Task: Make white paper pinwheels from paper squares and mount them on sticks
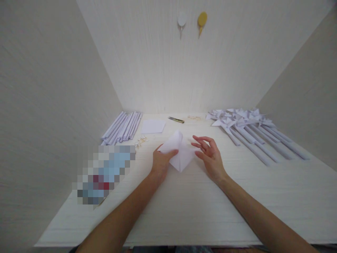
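Observation:
A square of white paper (186, 154), turned corner-down, is held above the table in front of me; a line runs down its middle and its upper left part curls. My left hand (162, 160) grips its left side, thumb on the front face and the other fingers mostly hidden behind. Just off the right corner is my right hand (209, 154), fingers apart and slightly curved, with nothing in them. Whether a fingertip touches that corner I cannot tell.
Several rolled paper tubes (123, 127) lie at the back left beside a stack of white paper (153, 126). Thread snips (176, 119) rest at the back middle. Paper pinwheels on tubes (244, 128) fill the back right. Left is a blurred-out object (110, 172); two hooks (202, 19) hang on the wall.

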Demonstrator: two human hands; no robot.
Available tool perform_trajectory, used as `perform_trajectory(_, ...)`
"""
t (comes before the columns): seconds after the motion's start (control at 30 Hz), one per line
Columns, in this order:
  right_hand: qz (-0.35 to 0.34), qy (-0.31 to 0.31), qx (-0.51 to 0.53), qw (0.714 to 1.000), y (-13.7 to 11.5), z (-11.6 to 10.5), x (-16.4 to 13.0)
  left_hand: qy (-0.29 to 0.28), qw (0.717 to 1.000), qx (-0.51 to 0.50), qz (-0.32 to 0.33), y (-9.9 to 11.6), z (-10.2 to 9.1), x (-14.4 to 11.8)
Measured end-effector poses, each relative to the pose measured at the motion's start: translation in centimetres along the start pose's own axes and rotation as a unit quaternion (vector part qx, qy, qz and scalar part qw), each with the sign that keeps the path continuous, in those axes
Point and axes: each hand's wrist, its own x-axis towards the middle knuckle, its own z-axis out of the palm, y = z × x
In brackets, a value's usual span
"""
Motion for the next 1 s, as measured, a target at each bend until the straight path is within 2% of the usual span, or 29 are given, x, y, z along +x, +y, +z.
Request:
perform_trajectory(0.13, -0.027, -0.051, -0.052, 0.997, 0.4, -0.1, -0.3, 0.047, 0.997, -0.059, -0.014, 0.7, 0.1, 0.0)
perform_trajectory(0.23, -0.027, -0.086, -0.096, 0.991, 0.9, 0.4, -0.5, 0.044, 0.996, -0.075, -0.017, 0.9, 0.2, -0.2)
perform_trajectory(0.3, -0.019, -0.094, -0.087, 0.992, 1.1, 0.8, -0.6, 0.039, 0.996, -0.076, -0.013, 0.8, 0.2, -0.3)
perform_trajectory(0.47, 0.017, -0.063, -0.030, 0.997, 0.8, 1.3, -0.5, 0.007, 0.998, -0.060, 0.018, 0.3, 0.3, -0.6)
perform_trajectory(0.6, 0.023, -0.015, -0.057, 0.998, 0.8, 1.3, -0.5, -0.035, 0.998, -0.047, 0.030, -0.4, 0.4, -0.7)
perform_trajectory(1.0, 0.026, 0.001, -0.119, 0.993, 0.6, 1.5, -0.5, -0.030, 0.999, -0.016, 0.029, -0.6, 0.5, -0.9)
